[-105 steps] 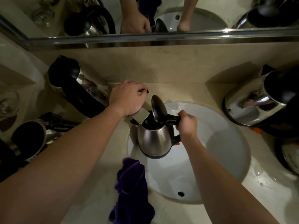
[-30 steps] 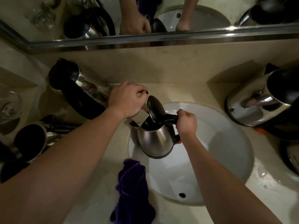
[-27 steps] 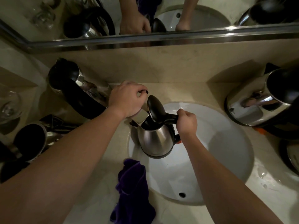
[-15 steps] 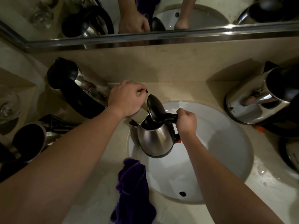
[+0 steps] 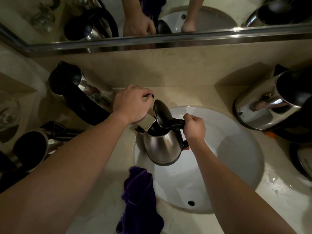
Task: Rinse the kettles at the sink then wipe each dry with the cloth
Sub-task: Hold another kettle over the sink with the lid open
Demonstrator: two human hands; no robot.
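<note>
A steel kettle (image 5: 163,146) with its black lid flipped up hangs over the left part of the white sink (image 5: 239,159). My right hand (image 5: 194,127) grips its black handle. The flat tap spout (image 5: 146,122) reaches into the kettle's open mouth. My left hand (image 5: 132,105) curls over the tap lever and hides most of it. A purple cloth (image 5: 139,198) lies crumpled on the counter at the sink's front left edge.
Two more kettles stand on the left counter (image 5: 70,86) (image 5: 32,147), beside a glass (image 5: 8,112). A large steel kettle (image 5: 270,105) stands at the right, another (image 5: 302,159) below it. A mirror (image 5: 168,17) runs along the back wall.
Almost nothing differs. Both hands and the kettle stay where they were under the tap; only the view shifts slightly.
</note>
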